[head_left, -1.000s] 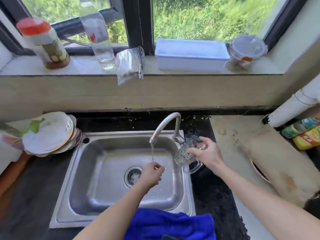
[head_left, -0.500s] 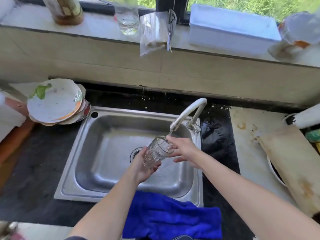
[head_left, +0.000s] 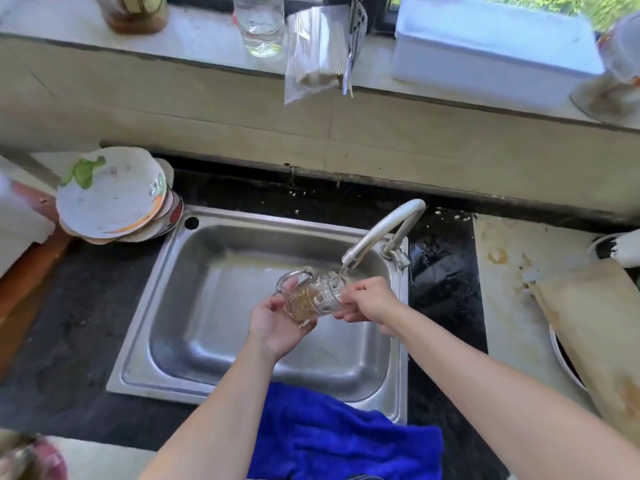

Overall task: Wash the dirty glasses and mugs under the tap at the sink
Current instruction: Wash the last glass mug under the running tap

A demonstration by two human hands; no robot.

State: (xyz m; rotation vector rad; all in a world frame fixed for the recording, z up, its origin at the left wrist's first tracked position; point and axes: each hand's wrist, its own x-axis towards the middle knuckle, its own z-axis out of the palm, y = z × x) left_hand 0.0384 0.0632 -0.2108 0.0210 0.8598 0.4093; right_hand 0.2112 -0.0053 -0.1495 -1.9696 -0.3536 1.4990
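Since the earlier frame, the glass mug (head_left: 313,295) has been tipped so its mouth is held under the tap (head_left: 377,235) over the sink (head_left: 214,306), its base cupped by the left hand (head_left: 277,322) and its rim pinched by the right hand (head_left: 370,301) so water runs inside

You have the sink (head_left: 207,341) set into the table (head_left: 69,341) before you, the tap (head_left: 381,230) at its back right corner. The mug (head_left: 311,296) lies tilted under the spout, over the basin. Plates (head_left: 110,195) are stacked left of the sink, a cloth (head_left: 339,441) hangs over its near rim, and a glass (head_left: 259,26) stands on the sill (head_left: 194,43) behind.
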